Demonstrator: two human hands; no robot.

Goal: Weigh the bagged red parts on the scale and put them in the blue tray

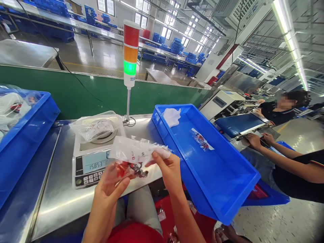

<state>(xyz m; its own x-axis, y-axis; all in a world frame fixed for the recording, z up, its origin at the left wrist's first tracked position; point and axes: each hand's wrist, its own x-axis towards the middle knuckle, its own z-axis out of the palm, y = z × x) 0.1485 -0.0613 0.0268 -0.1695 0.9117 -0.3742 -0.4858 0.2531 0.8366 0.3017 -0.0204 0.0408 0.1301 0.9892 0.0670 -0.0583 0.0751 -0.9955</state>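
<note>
Between both hands I hold a clear plastic bag (pixel 131 152) with white printed film and small red and dark parts inside. My left hand (pixel 111 184) is closed on its lower left side, around the red parts. The thumb and fingers of my right hand (pixel 168 167) pinch its upper right edge. Right behind the bag stands a digital scale (pixel 78 165), its display (pixel 95 163) reading about 15.853, partly covered by the bag. On the scale's pan rests another clear plastic bag (pixel 97 128) with whitish contents.
A blue bin (pixel 215 179) at right holds a small bag of red parts (pixel 201 139) and a white piece (pixel 171 117). Another blue bin (pixel 30 135) with bags stands left. Behind the scale rises a signal light (pixel 130 54), lit green. A co-worker (pixel 286 155) sits right beside a conveyor (pixel 238 125).
</note>
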